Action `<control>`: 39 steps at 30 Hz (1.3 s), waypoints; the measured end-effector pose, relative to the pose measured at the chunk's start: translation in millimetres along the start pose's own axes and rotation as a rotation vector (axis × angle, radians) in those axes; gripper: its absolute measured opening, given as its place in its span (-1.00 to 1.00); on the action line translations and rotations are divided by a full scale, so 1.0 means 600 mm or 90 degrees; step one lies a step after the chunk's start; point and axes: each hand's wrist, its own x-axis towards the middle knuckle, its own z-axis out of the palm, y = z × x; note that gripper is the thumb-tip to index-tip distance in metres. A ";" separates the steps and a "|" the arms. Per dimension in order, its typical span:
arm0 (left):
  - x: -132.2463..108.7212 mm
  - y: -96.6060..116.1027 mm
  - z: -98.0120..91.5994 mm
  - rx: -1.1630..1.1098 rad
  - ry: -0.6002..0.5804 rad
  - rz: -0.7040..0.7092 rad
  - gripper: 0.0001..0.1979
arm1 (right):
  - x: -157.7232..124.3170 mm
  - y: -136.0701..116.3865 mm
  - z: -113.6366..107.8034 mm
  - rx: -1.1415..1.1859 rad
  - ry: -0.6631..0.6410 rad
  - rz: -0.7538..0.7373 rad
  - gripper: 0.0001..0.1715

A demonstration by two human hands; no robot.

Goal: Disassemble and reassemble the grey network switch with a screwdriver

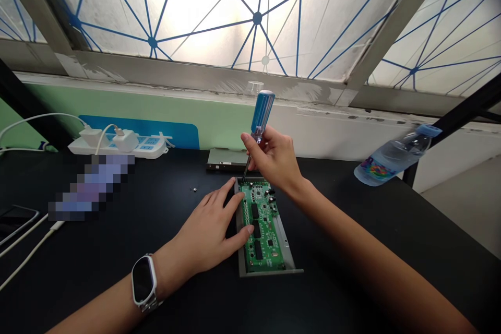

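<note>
A green circuit board [264, 224] lies in a shallow grey metal tray [287, 240] on the black table. My left hand [213, 224] rests on the board's left side and the tray edge, fingers spread, with the thumb on the board. In my right hand [276, 159] is a screwdriver [262, 112] with a blue see-through handle, its fingers closed around the lower handle. The screwdriver leans slightly, and its tip meets the board's far left corner. Whether a screw sits under the tip is too small to tell. Small screws [194, 189] lie left of the board.
A grey metal cover [227, 159] lies behind the board by the wall. At the left are a power strip [156, 147] with plugs and cables, a blurred-out item [92, 188] and a phone [15, 222]. A water bottle [395, 156] leans at the right.
</note>
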 end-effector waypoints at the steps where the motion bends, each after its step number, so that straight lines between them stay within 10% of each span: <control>1: 0.000 0.001 0.000 -0.001 0.001 0.000 -0.35 | 0.000 0.000 0.000 0.000 -0.005 -0.004 -0.61; 21: 0.003 0.005 -0.006 0.008 -0.024 -0.003 -0.37 | 0.009 0.034 -0.014 0.175 -0.144 0.056 -0.57; 39: 0.004 0.003 -0.004 0.006 -0.020 -0.005 -0.35 | -0.002 0.015 0.011 0.136 0.040 0.095 -0.50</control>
